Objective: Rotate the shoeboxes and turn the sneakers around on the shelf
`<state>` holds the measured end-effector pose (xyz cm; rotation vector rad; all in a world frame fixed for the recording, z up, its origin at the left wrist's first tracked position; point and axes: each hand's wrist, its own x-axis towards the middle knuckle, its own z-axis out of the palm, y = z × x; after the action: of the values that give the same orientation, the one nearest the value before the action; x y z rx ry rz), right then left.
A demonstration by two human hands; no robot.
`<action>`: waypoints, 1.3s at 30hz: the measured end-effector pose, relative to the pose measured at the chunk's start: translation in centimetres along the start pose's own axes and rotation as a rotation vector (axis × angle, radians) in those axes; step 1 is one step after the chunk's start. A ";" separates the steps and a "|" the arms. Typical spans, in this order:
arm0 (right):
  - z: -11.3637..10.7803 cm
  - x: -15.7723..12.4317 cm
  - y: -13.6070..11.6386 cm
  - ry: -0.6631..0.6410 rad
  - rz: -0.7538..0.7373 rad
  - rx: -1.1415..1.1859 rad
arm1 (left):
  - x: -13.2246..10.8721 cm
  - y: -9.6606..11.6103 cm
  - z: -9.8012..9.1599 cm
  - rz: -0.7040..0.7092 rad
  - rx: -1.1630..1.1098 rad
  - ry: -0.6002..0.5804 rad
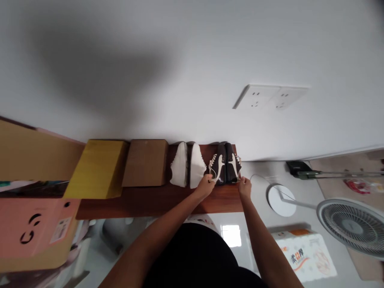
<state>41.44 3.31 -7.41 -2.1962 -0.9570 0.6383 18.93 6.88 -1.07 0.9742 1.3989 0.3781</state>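
Pair of dark shoes (pixel 222 168) is placed near right end of desk (pixel 156 205). White lace (pixel 213 173) seems pinched narrow by L hand (pixel 207 187); R hand (pixel 244 188) is kept at 2nd shoe, grip can't be told. If pulled too hard, shoes may be slid off desk edge, or white sneakers (pixel 188 165) beside may be knocked.

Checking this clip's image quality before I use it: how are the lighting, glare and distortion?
In the head view, a broad soft shadow darkens the wall; glare forms a bright patch on the floor tiles; wide-angle distortion warps the fan near the edge; the dark shoes by the hands look fairly sharp.
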 end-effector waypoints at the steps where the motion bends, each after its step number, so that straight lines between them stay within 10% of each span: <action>1: -0.3 -1.0 0.3 0.050 0.004 0.006 | -1.2 -0.5 -1.3 0.000 0.056 -0.057; 4: -0.6 -4.4 0.6 0.092 0.019 0.033 | -5.0 -2.4 -6.2 0.037 0.244 -0.138; 9: 2.3 -11.5 -2.9 -0.081 0.020 0.058 | -10.0 -5.9 -15.5 0.121 0.318 0.141; 23: 23.0 -32.4 -25.2 -0.976 0.015 0.379 | -18.5 -13.3 -38.5 0.189 0.230 0.519; 30: 27.0 -36.7 -27.1 -0.867 0.167 0.425 | -20.4 -17.9 -47.7 0.189 0.275 0.521; 39: 30.8 -36.9 -30.2 -0.684 0.160 0.400 | -15.7 -19.7 -52.9 0.129 0.096 0.616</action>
<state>-14.78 1.93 0.06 -1.7185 -0.8706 1.5728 -39.41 2.17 0.55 1.0790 1.9243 0.7585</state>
